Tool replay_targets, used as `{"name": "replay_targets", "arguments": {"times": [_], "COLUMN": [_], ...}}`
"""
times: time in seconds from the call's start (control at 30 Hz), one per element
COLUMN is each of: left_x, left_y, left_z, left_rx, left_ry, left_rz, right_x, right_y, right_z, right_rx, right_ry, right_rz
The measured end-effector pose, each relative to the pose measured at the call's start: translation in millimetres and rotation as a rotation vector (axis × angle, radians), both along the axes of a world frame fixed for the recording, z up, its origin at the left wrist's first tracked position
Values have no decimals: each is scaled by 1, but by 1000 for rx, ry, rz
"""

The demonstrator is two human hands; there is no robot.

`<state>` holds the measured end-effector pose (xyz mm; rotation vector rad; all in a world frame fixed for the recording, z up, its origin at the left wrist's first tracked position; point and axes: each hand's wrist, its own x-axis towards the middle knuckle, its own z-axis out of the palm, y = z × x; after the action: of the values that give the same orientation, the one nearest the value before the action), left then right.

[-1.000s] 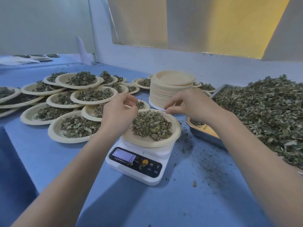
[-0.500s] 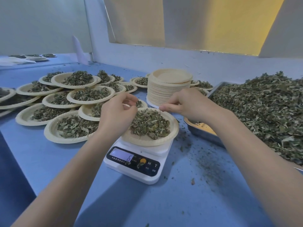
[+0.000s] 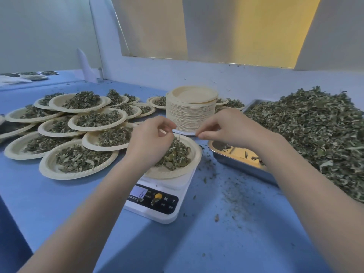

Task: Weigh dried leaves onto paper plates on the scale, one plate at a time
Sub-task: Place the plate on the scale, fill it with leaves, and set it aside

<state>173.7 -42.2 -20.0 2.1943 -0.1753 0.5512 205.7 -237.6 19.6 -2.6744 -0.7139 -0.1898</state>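
Both hands hover over the paper plate (image 3: 194, 154) on the scale (image 3: 157, 201). The left hand (image 3: 151, 140) has its fingers curled, thumb meeting the fingertips just above the leaves (image 3: 175, 156) heaped in that plate; whether anything is pinched between them cannot be told. The right hand (image 3: 230, 128) is over the plate's far right rim, thumb and forefinger pressed together as in a pinch, and what they hold, if anything, is too small to see. The scale's display shows a digit. Just beyond the hands stands a tall stack of empty plates (image 3: 192, 111). To the left, many filled plates (image 3: 78, 160) overlap on the blue table (image 3: 59, 203). To the right, a metal tray (image 3: 236, 164) carries a large pile of dried leaves (image 3: 315, 138). Crumbs are scattered on the table near the scale.
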Motion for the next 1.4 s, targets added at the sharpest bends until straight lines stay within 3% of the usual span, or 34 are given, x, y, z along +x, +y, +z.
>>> {"name": "replay_targets", "arguments": {"times": [0.1,0.2,0.3,0.43,0.57,0.63,0.73,0.87,0.97,1.1,1.2,1.3,1.4], "left_x": [3,9,25,46,66,75,89,104,107,100,88,79,73], "left_y": [-30,-85,-144,-186,-199,-199,-198,-198,-199,-197,-198,-200,-194], "left_z": [1,-1,-8,-14,-10,-10,-12,-13,-16,-19,-21,-22,-18], "left_rx": [-29,3,224,533,743,726,501,436,462,472,499,571,500], "left_ry": [6,-17,124,385,490,563,709,768,741,676,625,439,339], "left_rz": [-55,-167,-252,-274,-290,-325,-373,-411,-453,-496,-505,-398,-352], "right_x": [5,11,22,40,52,57,64,67,63,54,51,47,41], "right_y": [-24,-52,-82,-128,-154,-158,-158,-156,-153,-150,-136,-122,-116], "right_z": [4,1,-17,-41,-52,-58,-58,-51,-53,-54,-58,-58,-49], "right_rx": [-88,-317,-511,-521,-387,-337,-289,-163,-277,-177,-165,-231,-184], "right_ry": [26,112,208,309,473,519,531,491,526,572,417,304,261], "right_rz": [-76,-192,-319,-411,-431,-418,-357,-284,-274,-202,-239,-279,-334]}}
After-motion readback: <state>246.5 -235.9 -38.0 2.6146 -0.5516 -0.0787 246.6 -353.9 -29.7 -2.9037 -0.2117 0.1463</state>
